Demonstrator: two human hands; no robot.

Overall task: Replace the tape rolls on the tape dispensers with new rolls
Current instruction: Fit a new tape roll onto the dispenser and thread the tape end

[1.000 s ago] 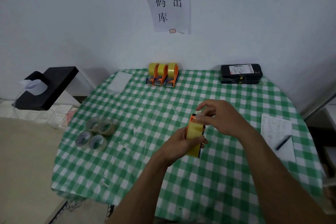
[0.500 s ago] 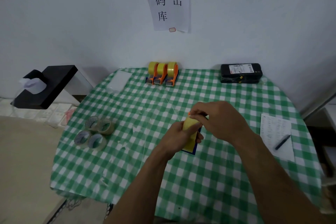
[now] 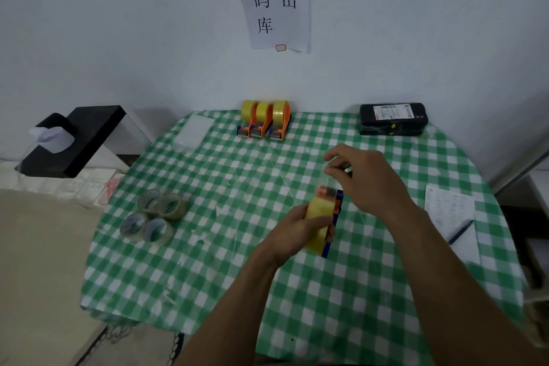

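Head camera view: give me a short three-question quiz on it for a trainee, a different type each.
1. Multiple choice: which of the person's own hands grips the held dispenser? A left, B right, C both.
2. True or false: the loose rolls lie on the person's right side of the table.
3. Fill in: ___ dispensers stand in the back row by the wall.
Key: 1 A, the left hand; the right hand pinches the tape end. 2 false, they lie on the left. 3 three.
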